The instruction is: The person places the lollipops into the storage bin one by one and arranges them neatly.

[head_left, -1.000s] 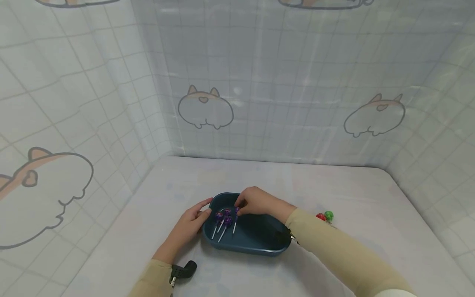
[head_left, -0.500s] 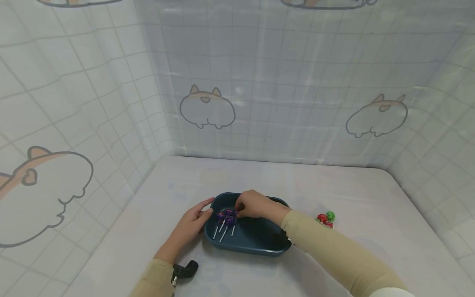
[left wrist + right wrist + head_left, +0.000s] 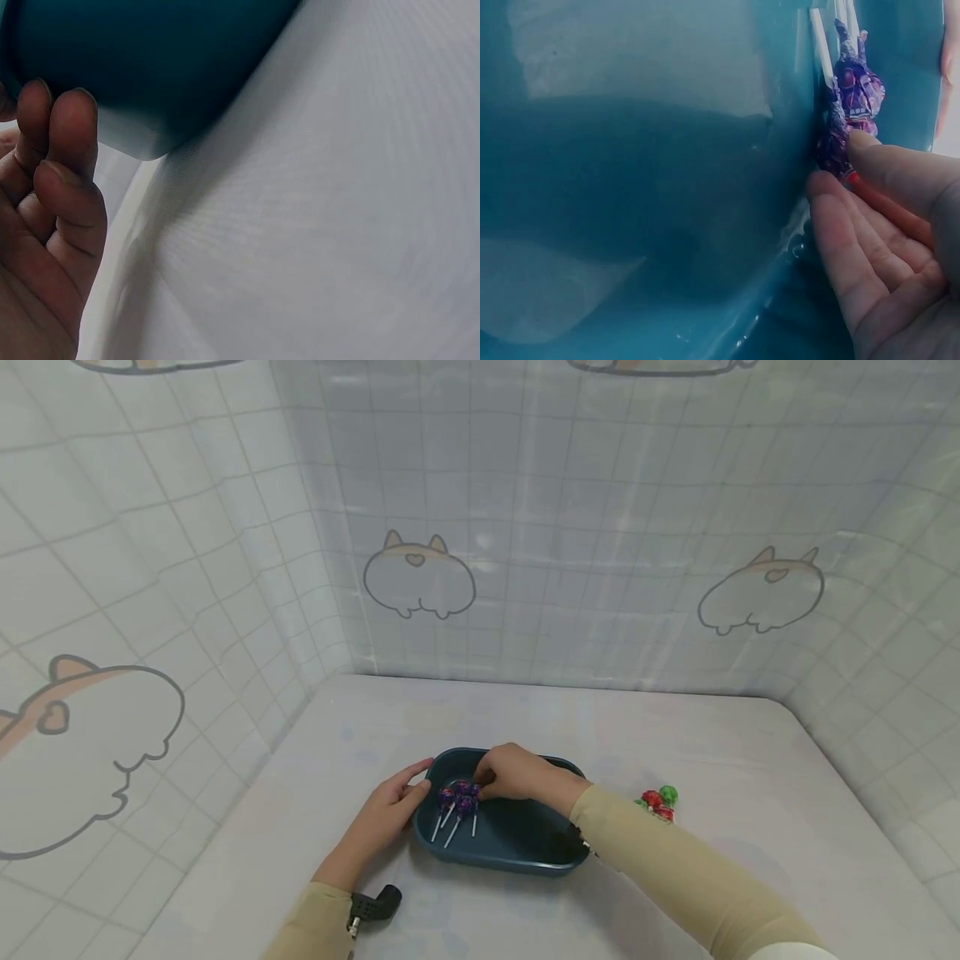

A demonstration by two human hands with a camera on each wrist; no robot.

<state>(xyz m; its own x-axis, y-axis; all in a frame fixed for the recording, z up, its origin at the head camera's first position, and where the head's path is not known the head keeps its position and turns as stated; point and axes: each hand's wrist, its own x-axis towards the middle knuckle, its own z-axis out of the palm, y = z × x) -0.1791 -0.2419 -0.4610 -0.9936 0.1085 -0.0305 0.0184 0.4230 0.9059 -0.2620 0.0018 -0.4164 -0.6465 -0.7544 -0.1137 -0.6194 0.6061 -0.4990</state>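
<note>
A dark teal plastic basin (image 3: 517, 837) stands on the table, with several purple-wrapped lollipops (image 3: 465, 806) bunched at its left end, white sticks toward the near side. My left hand (image 3: 382, 814) holds the basin's left end, thumb at the rim and fingers along the outer wall. The left wrist view shows those fingers (image 3: 73, 131) bent against the wall. Inside the basin, my right hand (image 3: 513, 772) pinches the rightmost lollipop (image 3: 832, 150) by its wrapped head between thumb and fingertips. Another purple head touches it, and part of the held one is hidden by the thumb.
Right of the basin, partly behind the right sleeve (image 3: 660, 852), lie several red and green wrapped candies (image 3: 663, 797). A pale cloth covers the table (image 3: 360, 727). White tiled-pattern curtains (image 3: 585, 568) close in the back and both sides.
My right hand has shifted the held lollipop left until it meets the others. Its stick has tilted slightly since half a second ago. The left hand keeps its place on the basin.
</note>
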